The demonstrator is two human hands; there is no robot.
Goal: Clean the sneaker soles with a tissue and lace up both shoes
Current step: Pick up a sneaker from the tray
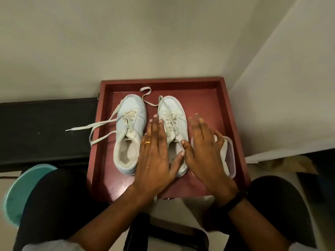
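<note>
At the near edge of the red tray [163, 82], both hands are spread flat with straight fingers and hold nothing. The left hand [155, 153] hangs over the gap between the shoes and the right sneaker [174, 113]. The right hand [204, 151] is over the tray's right side, its outer fingers above the clear plastic container [231, 167]. I cannot tell whether either hand touches anything. The white sheet [224, 160] in the container is probably the tissue, kept beside the shoes for easy reach. Both sneakers stand sole-down in the tray's middle, side by side and parallel. Their long axes run near to far, heels toward the tray's near edge and toes toward its far rim, so the soles are not yet exposed for wiping. The left sneaker [130, 127] is half unlaced, and its loose lace [101, 124] trails over the tray's left rim.
</note>
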